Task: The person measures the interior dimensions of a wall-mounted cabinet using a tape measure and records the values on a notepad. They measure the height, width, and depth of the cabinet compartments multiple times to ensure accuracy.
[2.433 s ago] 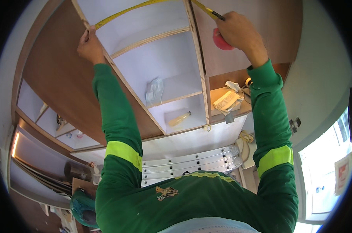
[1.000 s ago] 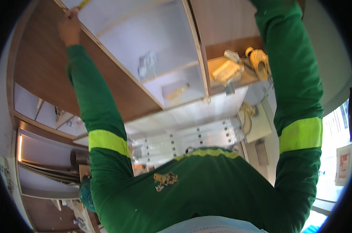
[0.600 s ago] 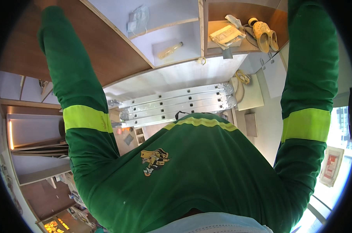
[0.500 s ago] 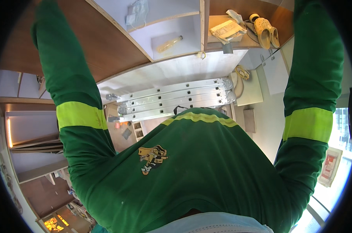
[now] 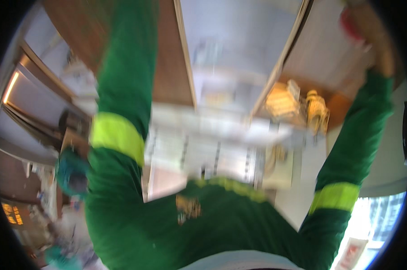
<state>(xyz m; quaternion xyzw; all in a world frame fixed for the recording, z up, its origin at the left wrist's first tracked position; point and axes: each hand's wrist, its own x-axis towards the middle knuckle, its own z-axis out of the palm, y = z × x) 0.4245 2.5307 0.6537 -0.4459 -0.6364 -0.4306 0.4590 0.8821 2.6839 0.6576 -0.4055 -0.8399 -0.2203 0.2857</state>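
Note:
Both my arms reach up in green sleeves with yellow-green bands. My right hand is at the upper right, smeared by motion, in front of a brown cabinet panel. It seems closed around a rounded red object with a pale tip, too blurred to name. My left hand lies beyond the upper edge; only its sleeve shows, across another brown panel.
An open white-lined compartment stands between the panels. On a brown shelf lie papers and yellow clogs. Below is a metal ladder. At the left a person in teal is close by. A bright window is at the right.
The whole view has shifted and blurred; the cabinet and shelf sit lower. My right hand has come into view with the red object. A person in teal now shows at the left.

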